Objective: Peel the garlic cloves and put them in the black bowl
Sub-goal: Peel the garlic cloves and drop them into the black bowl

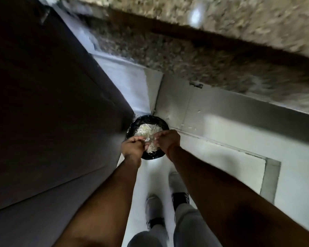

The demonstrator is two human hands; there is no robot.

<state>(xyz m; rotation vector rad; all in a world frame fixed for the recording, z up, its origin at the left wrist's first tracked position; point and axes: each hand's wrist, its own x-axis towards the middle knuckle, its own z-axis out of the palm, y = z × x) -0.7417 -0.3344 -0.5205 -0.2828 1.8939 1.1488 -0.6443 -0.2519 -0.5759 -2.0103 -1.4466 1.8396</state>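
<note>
Garlic peel (151,132), a heap of pale papery scraps, fills the middle of a round black container (139,123) that stands on the light floor (221,157), in the corner where a dark panel (43,104) on the left meets a pale cabinet front (194,107) below a speckled stone counter (239,24). Whether this container is the task's bowl or a lined bin cannot be told; its rim is glossy black. Both hands hang over its near half, close together. The left hand (133,147) has its fingers curled inward and pinches a small pale piece (147,139), too small and blurred to tell whether clove or skin. The right hand (167,139), just beside it, has its fingers bent down and gripping at the same piece from the other side, its fingertips over the heap. Both bare forearms reach down from the near edge of the picture. Below them stand two feet in grey shoes (153,205) with dark socks and grey trouser legs (191,225).
</note>
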